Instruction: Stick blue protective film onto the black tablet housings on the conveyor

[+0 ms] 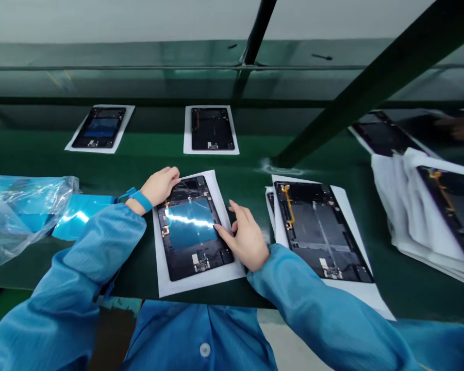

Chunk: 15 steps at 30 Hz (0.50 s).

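A black open tablet body lies on a white sheet at the near edge of the green bench. A shiny blue film covers its middle. My left hand rests with curled fingers on the tablet's top left corner. My right hand lies beside the tablet's right edge, fingers stretched out and apart, fingertips touching the edge of the film. Both arms wear blue sleeves, and a blue strap circles my left wrist.
A second tablet body on white sheets lies to the right, more at the far right. Two more tablets sit on the belt behind. A clear bag and blue film lie left. A dark strut slants overhead.
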### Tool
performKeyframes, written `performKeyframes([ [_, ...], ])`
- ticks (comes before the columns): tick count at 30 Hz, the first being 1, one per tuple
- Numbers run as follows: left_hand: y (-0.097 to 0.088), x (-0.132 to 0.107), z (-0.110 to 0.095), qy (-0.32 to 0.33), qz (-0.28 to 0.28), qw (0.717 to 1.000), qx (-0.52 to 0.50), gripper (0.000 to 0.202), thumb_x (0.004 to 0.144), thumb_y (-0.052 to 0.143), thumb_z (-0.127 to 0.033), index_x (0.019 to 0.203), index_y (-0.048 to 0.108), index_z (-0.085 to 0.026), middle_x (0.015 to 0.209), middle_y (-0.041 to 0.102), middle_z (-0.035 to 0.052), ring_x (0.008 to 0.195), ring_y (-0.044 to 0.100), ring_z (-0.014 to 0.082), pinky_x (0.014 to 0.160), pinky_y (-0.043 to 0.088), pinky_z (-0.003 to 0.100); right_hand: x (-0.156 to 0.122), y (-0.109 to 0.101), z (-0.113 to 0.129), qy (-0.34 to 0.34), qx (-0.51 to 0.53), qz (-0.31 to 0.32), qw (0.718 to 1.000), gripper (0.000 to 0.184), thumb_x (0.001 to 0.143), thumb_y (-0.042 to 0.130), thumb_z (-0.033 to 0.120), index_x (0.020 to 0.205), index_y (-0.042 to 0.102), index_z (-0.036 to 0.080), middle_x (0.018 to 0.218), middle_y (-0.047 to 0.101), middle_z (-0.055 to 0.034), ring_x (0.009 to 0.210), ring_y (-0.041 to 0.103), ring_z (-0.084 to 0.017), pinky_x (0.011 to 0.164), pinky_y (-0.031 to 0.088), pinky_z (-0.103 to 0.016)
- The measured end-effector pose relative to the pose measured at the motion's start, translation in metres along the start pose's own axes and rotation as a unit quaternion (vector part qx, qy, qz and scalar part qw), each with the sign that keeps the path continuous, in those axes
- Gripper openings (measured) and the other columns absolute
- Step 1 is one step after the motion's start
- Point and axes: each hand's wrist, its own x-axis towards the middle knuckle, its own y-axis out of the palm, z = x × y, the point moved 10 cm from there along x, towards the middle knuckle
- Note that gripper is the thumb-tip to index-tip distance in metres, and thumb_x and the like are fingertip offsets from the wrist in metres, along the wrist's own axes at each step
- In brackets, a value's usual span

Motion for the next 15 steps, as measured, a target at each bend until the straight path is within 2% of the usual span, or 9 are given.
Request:
performKeyframes([
  [2,-0.012,-0.008,-0.002,-0.004,-0.021,0.999,-0.023,0.016,0.1,0.046,-0.03,0.093,0.058,-0.023,0.083,0.065,0.003,0.076,0.063,0.0198,0.073,0.048,0.031,0.009,-0.001,-0.006,0.026,0.026,0.011,0.999,0.065,0.084,0.069,0.047,0.14,0.056,0.016,0.12,0.066,-0.0162,0.055,0.057,-0.014,0.067,0.059,-0.042],
  [4,-0.03,-0.014,-0.004,-0.011,-0.054,0.998,-0.038,0.017,0.101,0.045,-0.033,0.094,0.057,-0.023,0.083,0.066,0.0024,0.076,0.064,0.0191,0.074,0.049,0.031,0.018,0.002,-0.01,0.052,0.072,0.045,0.995,0.058,0.082,0.071,0.051,0.128,0.065,0.016,0.101,0.07,-0.0098,0.052,0.053,-0.014,0.058,0.054,-0.036],
  [7,-0.065,-0.015,-0.007,-0.006,-0.116,0.992,-0.056,0.02,0.1,0.045,-0.036,0.094,0.057,-0.022,0.088,0.067,0.0033,0.081,0.065,0.0188,0.079,0.05,0.032,0.031,0.013,-0.004,0.061,0.19,0.113,0.973,0.044,0.085,0.065,0.058,0.095,0.074,0.016,0.069,0.064,-0.001,0.055,0.053,-0.014,0.054,0.047,-0.028],
  [8,-0.076,-0.011,-0.006,-0.002,-0.137,0.989,-0.062,0.02,0.099,0.047,-0.038,0.093,0.058,-0.022,0.088,0.067,0.0033,0.082,0.064,0.0187,0.08,0.051,0.032,0.038,0.013,-0.001,0.057,0.217,0.118,0.967,0.045,0.087,0.062,0.06,0.087,0.073,0.016,0.066,0.061,-0.0002,0.057,0.054,-0.014,0.054,0.046,-0.027],
  [10,-0.097,0.001,0.002,-0.01,-0.197,0.977,-0.083,0.02,0.096,0.053,-0.041,0.098,0.059,-0.022,0.097,0.069,0.0047,0.086,0.065,0.0191,0.083,0.052,0.033,0.061,0.003,-0.003,0.052,0.228,0.087,0.968,0.049,0.089,0.058,0.062,0.079,0.07,0.015,0.065,0.058,0.0003,0.06,0.052,-0.013,0.055,0.043,-0.026],
  [12,-0.107,0.017,0.028,-0.091,-0.265,0.955,-0.097,0.026,0.098,0.049,-0.042,0.112,0.056,-0.021,0.114,0.067,0.0091,0.095,0.065,0.0204,0.088,0.053,0.035,0.097,-0.014,-0.017,0.054,0.208,0.026,0.976,0.048,0.089,0.058,0.061,0.076,0.066,0.016,0.063,0.052,0.002,0.059,0.045,-0.011,0.054,0.037,-0.025],
  [13,-0.102,0.027,0.045,-0.155,-0.275,0.944,-0.094,0.03,0.1,0.045,-0.041,0.118,0.054,-0.019,0.119,0.066,0.012,0.1,0.065,0.0216,0.091,0.053,0.037,0.12,-0.024,-0.027,0.056,0.196,-0.006,0.979,0.047,0.089,0.058,0.06,0.072,0.063,0.016,0.062,0.047,0.0029,0.059,0.041,-0.011,0.054,0.033,-0.025],
  [14,-0.093,0.036,0.06,-0.222,-0.273,0.932,-0.087,0.032,0.101,0.041,-0.039,0.121,0.052,-0.017,0.12,0.066,0.0151,0.103,0.065,0.0234,0.092,0.053,0.039,0.145,-0.036,-0.039,0.057,0.181,-0.041,0.981,0.046,0.088,0.06,0.058,0.069,0.06,0.016,0.06,0.043,0.0036,0.059,0.038,-0.01,0.054,0.03,-0.026],
  [15,-0.076,0.048,0.072,-0.281,-0.232,0.929,-0.07,0.034,0.102,0.039,-0.039,0.121,0.053,-0.014,0.117,0.067,0.0177,0.106,0.065,0.0261,0.094,0.052,0.042,0.171,-0.047,-0.052,0.058,0.166,-0.072,0.982,0.045,0.089,0.06,0.057,0.068,0.057,0.017,0.06,0.04,0.0038,0.06,0.036,-0.01,0.055,0.029,-0.026],
])
